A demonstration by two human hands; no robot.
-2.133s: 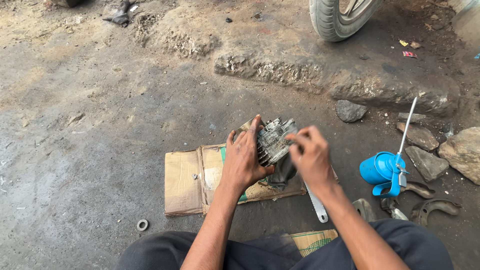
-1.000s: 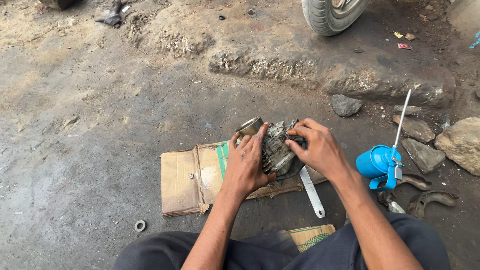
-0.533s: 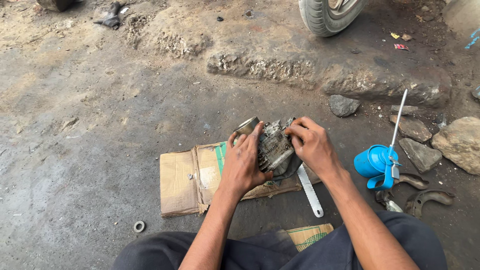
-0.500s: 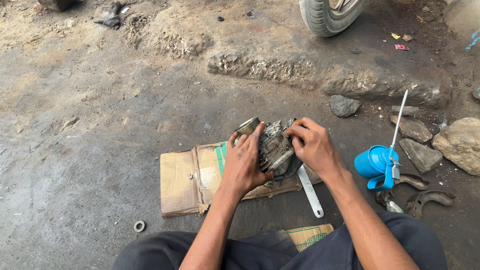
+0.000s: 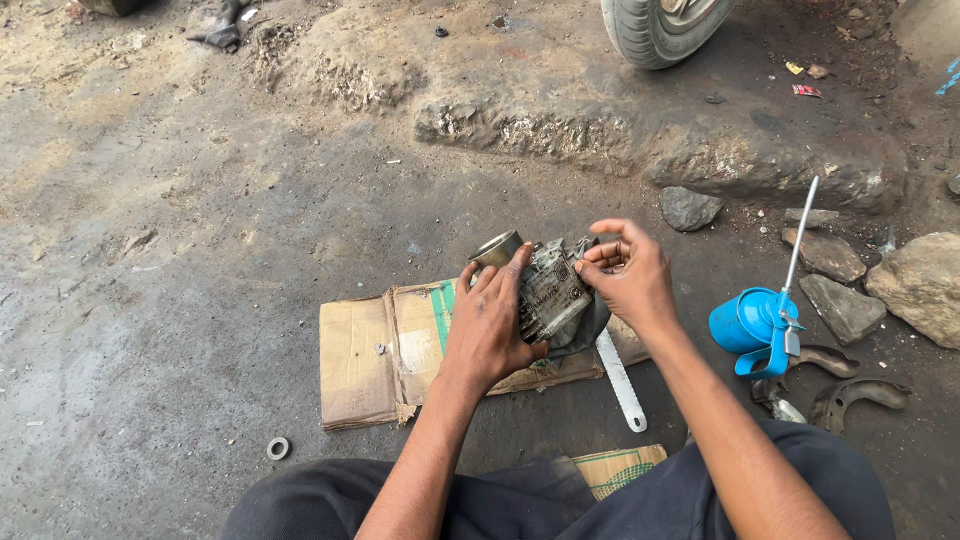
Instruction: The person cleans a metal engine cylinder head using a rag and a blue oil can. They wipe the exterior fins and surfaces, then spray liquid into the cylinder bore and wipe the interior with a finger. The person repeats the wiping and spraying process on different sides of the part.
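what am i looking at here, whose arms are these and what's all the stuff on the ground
The picture comes from a camera worn on a person's head, looking down at their own two bare hands. The left hand and right hand together hold a grimy finned metal engine part above a flattened cardboard sheet on the dirt ground. Beside it lie a flat metal bar, a blue oil can with a long spout, curved metal pieces, stones and a small washer. A tyre shows at the top.
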